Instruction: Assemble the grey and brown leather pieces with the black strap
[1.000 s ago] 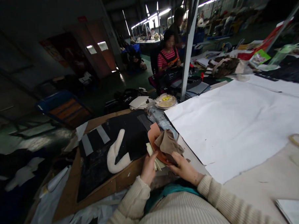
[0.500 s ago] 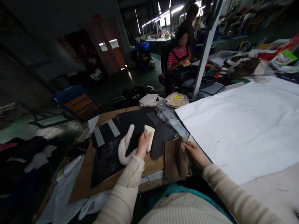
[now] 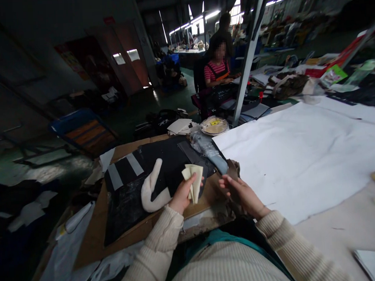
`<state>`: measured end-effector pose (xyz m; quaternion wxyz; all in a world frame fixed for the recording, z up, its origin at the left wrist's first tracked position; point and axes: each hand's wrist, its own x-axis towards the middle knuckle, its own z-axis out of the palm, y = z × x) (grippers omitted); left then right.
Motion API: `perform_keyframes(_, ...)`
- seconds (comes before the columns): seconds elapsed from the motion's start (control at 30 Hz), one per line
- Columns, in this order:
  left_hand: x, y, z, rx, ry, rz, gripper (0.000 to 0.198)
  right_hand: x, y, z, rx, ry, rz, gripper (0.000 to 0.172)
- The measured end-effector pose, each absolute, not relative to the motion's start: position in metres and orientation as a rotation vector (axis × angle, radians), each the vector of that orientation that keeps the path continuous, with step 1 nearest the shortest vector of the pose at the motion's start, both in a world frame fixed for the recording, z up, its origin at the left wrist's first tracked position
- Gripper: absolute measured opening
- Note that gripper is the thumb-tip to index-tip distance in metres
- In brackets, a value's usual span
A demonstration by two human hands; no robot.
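Note:
My left hand [image 3: 181, 194] is closed on a few small pale yellow cut pieces [image 3: 194, 181], fanned out above a cardboard board [image 3: 129, 238]. My right hand [image 3: 241, 192] is just right of them with its fingers loosely spread, holding nothing that I can see. A brown scrap of material [image 3: 235, 169] lies behind the right hand at the table edge. Black sheets [image 3: 166, 158] and a white curved piece [image 3: 152, 187] lie on the board left of my left hand.
A large white paper sheet [image 3: 300, 152] covers the table on the right. A clear plastic roll [image 3: 206, 150] and a round tape roll [image 3: 214, 125] lie beyond the board. A metal post [image 3: 249, 55] rises behind. A seated person in a striped top [image 3: 217, 68] works further back.
The left hand carried the yellow pieces out over the black sheets, then back toward me, now fanned. The right hand has let go of the brown material and opened.

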<state>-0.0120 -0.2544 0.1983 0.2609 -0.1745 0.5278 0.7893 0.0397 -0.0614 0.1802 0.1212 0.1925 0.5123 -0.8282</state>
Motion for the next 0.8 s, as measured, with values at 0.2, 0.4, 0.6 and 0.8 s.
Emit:
perform_keyframes(0.2,0.024,-0.212,0.186,-0.281,1.366,1.916,0.042,0.042,-0.063,0.19,0.431,1.526,-2.352,0.036)
perform_keyframes(0.4,0.021,-0.207,0.163,-0.352,1.467,1.995,0.038,0.04,-0.025,0.192,0.608,1.927,-2.362,0.04)
perform_keyframes(0.6,0.022,-0.187,0.165,-0.395,1.504,1.989,0.032,0.053,0.059,0.196,0.756,2.288,-2.082,0.051)
perform_keyframes(0.8,0.028,-0.121,0.149,-0.314,1.338,1.794,0.027,0.082,0.17,0.138,0.887,2.292,-1.818,0.062)
